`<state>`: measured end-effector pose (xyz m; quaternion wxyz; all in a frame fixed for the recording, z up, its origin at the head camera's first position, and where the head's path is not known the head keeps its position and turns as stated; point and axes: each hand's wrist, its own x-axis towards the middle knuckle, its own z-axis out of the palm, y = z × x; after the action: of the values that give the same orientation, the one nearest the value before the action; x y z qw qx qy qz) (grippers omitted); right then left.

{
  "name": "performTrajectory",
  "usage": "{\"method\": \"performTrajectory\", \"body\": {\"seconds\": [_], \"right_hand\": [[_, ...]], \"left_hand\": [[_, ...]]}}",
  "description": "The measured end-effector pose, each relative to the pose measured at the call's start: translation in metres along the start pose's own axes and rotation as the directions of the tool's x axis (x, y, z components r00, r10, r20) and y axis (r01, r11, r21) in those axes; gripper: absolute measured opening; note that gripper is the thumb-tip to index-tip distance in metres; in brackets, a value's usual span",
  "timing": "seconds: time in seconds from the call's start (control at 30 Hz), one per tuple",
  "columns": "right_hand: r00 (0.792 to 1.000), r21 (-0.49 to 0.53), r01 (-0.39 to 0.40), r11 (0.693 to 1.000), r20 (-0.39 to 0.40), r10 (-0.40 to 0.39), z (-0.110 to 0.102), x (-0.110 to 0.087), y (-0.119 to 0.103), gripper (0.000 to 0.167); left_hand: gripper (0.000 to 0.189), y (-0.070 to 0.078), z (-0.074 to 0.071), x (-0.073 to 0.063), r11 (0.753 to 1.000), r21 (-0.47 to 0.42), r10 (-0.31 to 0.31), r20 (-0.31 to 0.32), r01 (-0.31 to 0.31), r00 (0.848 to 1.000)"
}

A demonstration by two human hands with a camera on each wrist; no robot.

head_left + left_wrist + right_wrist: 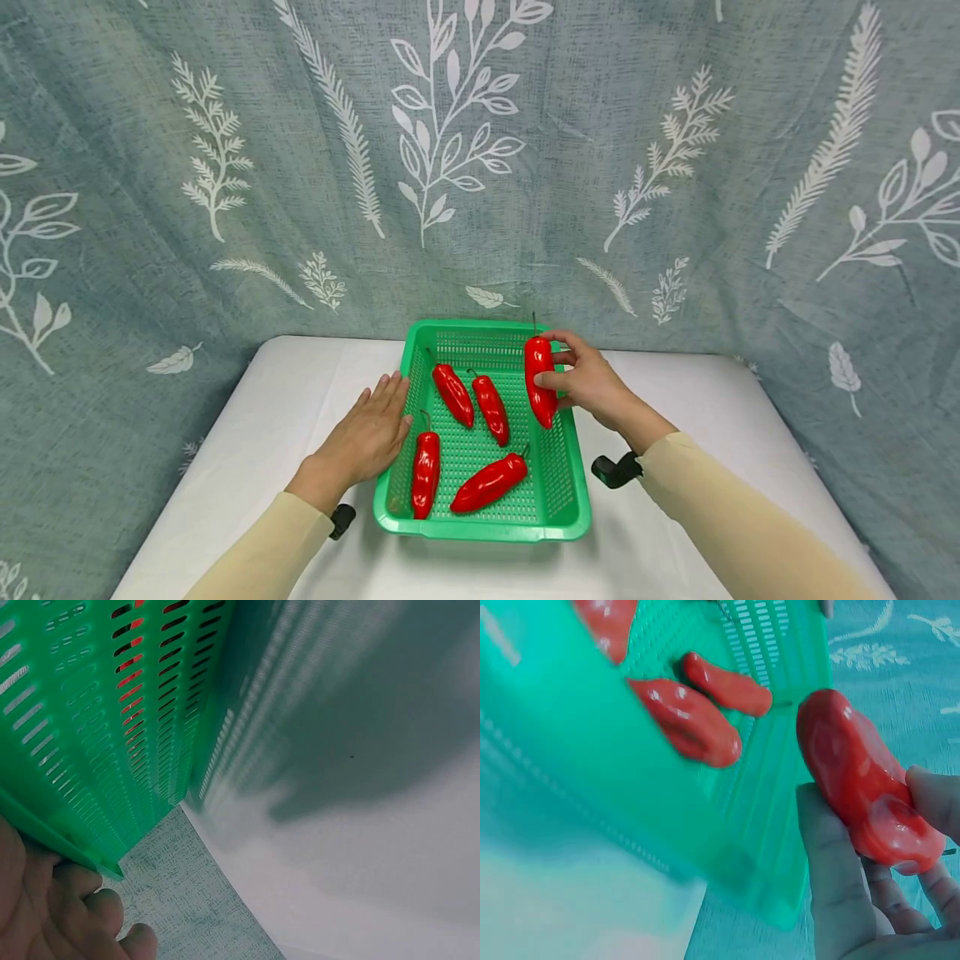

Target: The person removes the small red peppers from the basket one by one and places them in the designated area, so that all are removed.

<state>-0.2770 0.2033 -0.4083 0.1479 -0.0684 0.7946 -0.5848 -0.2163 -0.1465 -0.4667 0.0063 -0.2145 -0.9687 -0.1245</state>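
A glossy red chili pepper (pixel 539 379) with a thin dark stem is pinched between the thumb and fingers of my right hand (pixel 588 385). It hangs upright, stem up, over the right side of a green plastic basket (pixel 489 531). In the right wrist view the held pepper (pixel 866 787) shows large, with the fingers around its stem half. My left hand (pixel 367 435) lies with extended fingers along the basket's left rim. Inside the basket lie several more red peppers, among them one at the front left (pixel 425 475) and one at the front right (pixel 489 484).
Two other peppers lie near the basket's middle, a left one (pixel 453 395) and a right one (pixel 491 409). The basket stands on a white-covered table (pixel 667 392). Behind it hangs a grey-green curtain (pixel 555 217) with white leaf prints.
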Motion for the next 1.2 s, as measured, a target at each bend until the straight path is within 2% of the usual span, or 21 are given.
{"method": "performTrajectory", "body": {"seconds": [0.3, 0.6, 0.9, 1.2], "right_hand": [[0.998, -0.021, -0.012, 1.0, -0.061, 0.01, -0.033, -0.007, 0.005, 0.077], [0.991, -0.092, -0.042, 0.995, -0.132, 0.029, -0.059, -0.008, 0.018, 0.079], [0.983, -0.195, -0.073, 0.978, -0.182, 0.037, -0.067, -0.006, 0.035, 0.078], [0.97, -0.325, -0.123, 0.938, -0.239, 0.045, -0.069, 0.006, 0.06, 0.076]], "left_hand": [[0.064, 0.0, 0.001, -0.001, 1.0, -0.01, -0.003, -0.004, 0.003, 1.0], [0.064, 0.0, 0.001, -0.002, 1.0, -0.026, -0.011, -0.006, 0.011, 1.0], [0.064, 0.0, 0.002, -0.002, 0.999, -0.037, -0.009, -0.007, 0.009, 1.0], [0.063, 0.001, 0.001, -0.002, 0.999, -0.032, -0.012, -0.005, 0.012, 1.0]]}}
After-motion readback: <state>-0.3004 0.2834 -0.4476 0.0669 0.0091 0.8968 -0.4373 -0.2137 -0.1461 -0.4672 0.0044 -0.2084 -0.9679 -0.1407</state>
